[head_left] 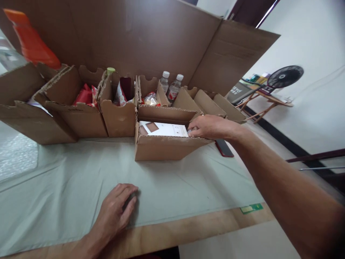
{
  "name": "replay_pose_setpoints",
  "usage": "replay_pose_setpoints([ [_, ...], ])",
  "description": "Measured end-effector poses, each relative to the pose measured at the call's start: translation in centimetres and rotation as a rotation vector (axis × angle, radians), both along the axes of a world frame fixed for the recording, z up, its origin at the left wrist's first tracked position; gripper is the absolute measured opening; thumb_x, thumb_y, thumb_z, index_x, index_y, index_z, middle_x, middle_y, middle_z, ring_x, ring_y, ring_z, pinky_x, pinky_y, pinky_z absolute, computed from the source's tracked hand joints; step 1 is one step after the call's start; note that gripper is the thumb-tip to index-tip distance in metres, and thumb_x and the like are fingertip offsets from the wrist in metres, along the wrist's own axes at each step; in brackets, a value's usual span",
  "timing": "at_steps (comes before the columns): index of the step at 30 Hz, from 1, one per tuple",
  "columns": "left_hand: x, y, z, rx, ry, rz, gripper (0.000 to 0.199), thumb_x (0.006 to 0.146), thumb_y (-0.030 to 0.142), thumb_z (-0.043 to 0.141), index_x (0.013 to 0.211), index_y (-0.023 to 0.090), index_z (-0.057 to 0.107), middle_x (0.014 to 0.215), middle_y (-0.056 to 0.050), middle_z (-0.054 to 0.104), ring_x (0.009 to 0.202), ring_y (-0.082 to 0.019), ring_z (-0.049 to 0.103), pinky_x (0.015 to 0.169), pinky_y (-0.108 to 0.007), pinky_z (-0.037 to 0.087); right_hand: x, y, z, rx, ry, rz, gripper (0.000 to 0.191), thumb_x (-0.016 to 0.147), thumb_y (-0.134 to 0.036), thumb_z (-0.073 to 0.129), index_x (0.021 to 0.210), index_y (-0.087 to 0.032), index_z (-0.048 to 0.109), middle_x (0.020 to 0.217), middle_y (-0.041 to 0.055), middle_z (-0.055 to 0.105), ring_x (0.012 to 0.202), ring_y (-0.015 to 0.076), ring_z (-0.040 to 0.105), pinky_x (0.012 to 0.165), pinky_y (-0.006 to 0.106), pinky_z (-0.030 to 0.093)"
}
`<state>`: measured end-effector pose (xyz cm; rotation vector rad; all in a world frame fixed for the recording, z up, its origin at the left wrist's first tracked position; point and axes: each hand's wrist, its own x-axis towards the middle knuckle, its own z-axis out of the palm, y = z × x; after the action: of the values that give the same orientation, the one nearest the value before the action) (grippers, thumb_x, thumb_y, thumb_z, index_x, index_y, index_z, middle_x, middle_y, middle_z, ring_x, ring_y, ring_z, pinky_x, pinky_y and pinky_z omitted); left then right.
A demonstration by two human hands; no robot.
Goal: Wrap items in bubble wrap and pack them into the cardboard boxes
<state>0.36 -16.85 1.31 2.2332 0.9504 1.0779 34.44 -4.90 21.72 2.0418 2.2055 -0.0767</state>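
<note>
My right hand [206, 126] reaches into the right end of a low cardboard bin [159, 148] that stands turned sideways on the cloth. Its fingers are curled together around something small and greyish beside a white printed box [165, 129]; what they hold is partly hidden by the fingers and the bin's edge. The white box lies in the bin, brown pictures on its left part. My left hand [118, 205] rests on the pale green cloth [81, 180] near the table's front edge, holding nothing, thumb and fingers apart.
Behind stand several cardboard bins [121, 120] with red packets [83, 95] and other packs. Two clear bottles [174, 88] and an orange bottle [32, 43] stand before a tall cardboard panel [107, 32]. A dark phone [224, 148] lies right; a fan [283, 76] is beyond.
</note>
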Motion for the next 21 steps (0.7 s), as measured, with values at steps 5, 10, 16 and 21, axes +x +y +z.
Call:
replay_pose_setpoints([
  [5,0.0,0.1,0.1,0.027,0.024,0.003,0.022,0.093,0.018,0.057,0.11,0.026,0.07,0.095,-0.005,0.08,0.084,-0.02,0.077,0.073,-0.031,0.064,-0.3,-0.3,-0.3,-0.111,-0.013,0.055,0.013,0.079,-0.034,0.07,0.078,-0.023,0.077,0.074,0.0023,0.071,0.069,0.0172,0.06,0.061,0.027,0.035],
  [10,0.0,-0.2,0.4,-0.036,0.008,0.018,0.02,0.095,0.021,0.058,0.108,0.027,0.072,0.097,-0.004,0.08,0.087,-0.021,0.078,0.075,-0.031,0.065,-0.9,-2.3,1.1,-0.061,0.051,-0.014,0.01,0.079,-0.022,0.066,0.075,-0.021,0.075,0.072,0.0007,0.07,0.069,0.0165,0.059,0.062,0.028,0.035],
  [16,-1.3,0.0,2.8,-0.193,-0.017,0.131,0.025,0.097,0.036,0.061,0.12,0.032,0.07,0.115,-0.005,0.076,0.087,-0.021,0.076,0.067,-0.029,0.063,1.6,-10.4,1.0,0.582,0.489,-0.243,0.022,0.086,-0.036,0.064,0.092,-0.021,0.079,0.08,0.003,0.075,0.068,0.0175,0.062,0.063,0.031,0.045],
  [21,0.5,4.9,5.2,-0.265,-0.117,0.215,0.068,0.096,0.047,0.063,0.158,0.033,0.038,0.158,-0.013,0.05,0.134,-0.031,0.059,0.098,-0.044,0.059,2.9,-11.7,-5.8,0.55,0.853,-0.326,0.056,0.076,-0.043,0.077,0.126,-0.019,0.069,0.119,0.0138,0.076,0.099,0.0262,0.071,0.079,0.039,0.056],
])
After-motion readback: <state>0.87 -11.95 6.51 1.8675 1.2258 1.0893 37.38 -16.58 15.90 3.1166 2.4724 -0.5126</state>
